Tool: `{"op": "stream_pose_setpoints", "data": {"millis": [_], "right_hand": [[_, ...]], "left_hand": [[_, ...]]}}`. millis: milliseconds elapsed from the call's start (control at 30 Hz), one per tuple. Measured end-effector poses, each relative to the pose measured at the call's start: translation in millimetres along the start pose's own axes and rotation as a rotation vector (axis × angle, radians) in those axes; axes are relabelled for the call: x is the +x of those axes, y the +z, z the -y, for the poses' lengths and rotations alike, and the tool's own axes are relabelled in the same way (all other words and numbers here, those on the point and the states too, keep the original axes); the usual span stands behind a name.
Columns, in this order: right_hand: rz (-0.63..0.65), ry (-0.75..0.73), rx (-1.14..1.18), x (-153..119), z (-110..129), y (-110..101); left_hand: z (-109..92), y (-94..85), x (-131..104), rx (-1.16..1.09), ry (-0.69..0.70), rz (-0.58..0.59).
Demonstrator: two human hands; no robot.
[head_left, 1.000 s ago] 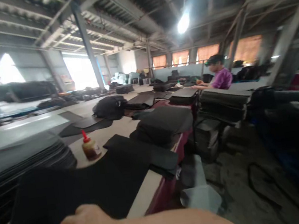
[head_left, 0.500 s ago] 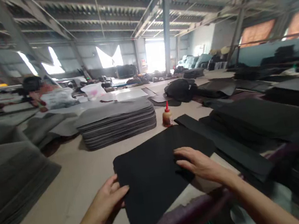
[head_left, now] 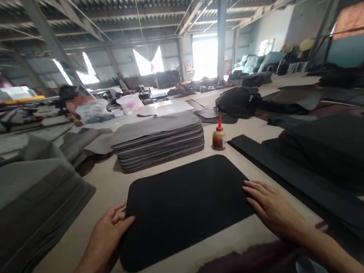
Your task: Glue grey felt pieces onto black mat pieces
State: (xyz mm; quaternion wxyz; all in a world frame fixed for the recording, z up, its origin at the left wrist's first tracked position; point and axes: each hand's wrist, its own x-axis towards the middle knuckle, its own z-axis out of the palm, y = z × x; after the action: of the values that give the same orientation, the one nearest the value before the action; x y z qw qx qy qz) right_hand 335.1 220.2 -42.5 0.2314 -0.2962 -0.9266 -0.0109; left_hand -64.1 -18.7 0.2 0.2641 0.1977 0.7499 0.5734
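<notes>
- Black mat [head_left: 184,207] lies flat on the counter [head_left: 108,186], between both hands.
- Left hand [head_left: 109,231] and right hand [head_left: 274,209] rest open-fingered at its side edges, gripping nothing.
- Likely light, floppy: lift by both edges.
- Beyond: glue bottle [head_left: 218,137], grey stack [head_left: 159,140].

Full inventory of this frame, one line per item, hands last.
black mat: 1, black, flat on table, between the hands
table: 1, beige
grey mat stack: 1, grey, behind black mat
bottle: 1, brown with red cap, right of stack
black strip: 1, black, right of mat
black bag: 1, far table
person: 1, far left
left hand: open, at mat's left edge
right hand: open, at mat's right edge
</notes>
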Motion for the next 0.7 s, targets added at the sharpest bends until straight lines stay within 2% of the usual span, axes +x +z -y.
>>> {"op": "stream_pose_setpoints", "data": {"millis": [133, 233, 400, 600, 700], "right_hand": [[-0.01, -0.014, -0.012, -2, 5, -1], [-0.011, -0.009, -0.016, -6, 7, -3], [0.004, 0.0, -0.024, -8, 9, -4], [0.026, 0.024, -0.023, -4, 10, -5], [0.027, 0.04, 0.019, -6, 11, -4]], "left_hand": [[2, 3.6, 4, 0.094, 0.041, -0.004], [9, 1.8, 12, 0.192, 0.13, -0.089], [23, -2.7, 21, 0.478, 0.269, -0.194], [27, -8.9, 27, 0.539, 0.297, -0.189], [23, -6.4, 16, 0.66, 0.481, -0.258]]}}
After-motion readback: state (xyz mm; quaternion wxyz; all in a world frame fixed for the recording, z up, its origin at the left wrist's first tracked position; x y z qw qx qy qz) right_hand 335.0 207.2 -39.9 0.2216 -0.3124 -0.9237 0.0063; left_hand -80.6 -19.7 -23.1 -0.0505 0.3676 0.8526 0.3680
